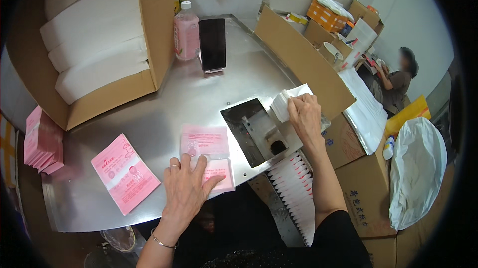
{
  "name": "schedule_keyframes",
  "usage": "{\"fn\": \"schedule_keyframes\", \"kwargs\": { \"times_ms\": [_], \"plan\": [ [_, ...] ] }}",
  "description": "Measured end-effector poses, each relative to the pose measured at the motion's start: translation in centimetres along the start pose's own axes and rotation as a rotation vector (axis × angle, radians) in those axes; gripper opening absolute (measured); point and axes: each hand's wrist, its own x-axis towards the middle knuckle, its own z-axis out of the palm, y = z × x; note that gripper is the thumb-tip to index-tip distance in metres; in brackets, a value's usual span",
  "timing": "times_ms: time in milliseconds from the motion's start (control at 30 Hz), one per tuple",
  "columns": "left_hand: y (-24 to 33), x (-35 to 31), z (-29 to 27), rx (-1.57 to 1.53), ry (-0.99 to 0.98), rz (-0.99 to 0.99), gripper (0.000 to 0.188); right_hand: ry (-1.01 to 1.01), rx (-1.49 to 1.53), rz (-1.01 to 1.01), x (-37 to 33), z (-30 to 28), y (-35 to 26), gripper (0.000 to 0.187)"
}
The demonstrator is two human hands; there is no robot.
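Note:
My left hand [185, 186] rests on a flat pink printed plastic packet [206, 141] near the table's front edge. Its fingers are apart, the tips lying across the packet's middle and the thumb over its lower half. With my right hand [304, 113] I grip a small stack of folded white tissues [280, 105], beyond the right edge of a dark rectangular opening [244, 126] in the table. The undersides of the right fingers are hidden. A stack of pink packets [124, 173] lies left of my left hand.
A tall carton [155, 34] of white tissue bundles stands at the left, beside more pink packets [42, 138]. A phone [212, 45] on a stand and a pink bottle [186, 31] are behind. Cartons [368, 198] and a white bag [416, 168] stand right; a person [398, 78] sits beyond.

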Motion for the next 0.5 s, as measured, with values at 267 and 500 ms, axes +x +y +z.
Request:
{"fn": "schedule_keyframes", "kwargs": {
  "times_ms": [267, 500],
  "plan": [
    [0.8, -0.1, 1.3, -0.144, -0.013, 0.093, 0.043, 0.109, 0.022, -0.264, -3.0, 1.2, -2.4, 0.043],
    [-0.5, 0.3, -1.0, -0.201, -0.040, 0.041, 0.069, -0.133, 0.341, -0.723, -11.1, 1.9, -13.0, 0.038]
  ]
}}
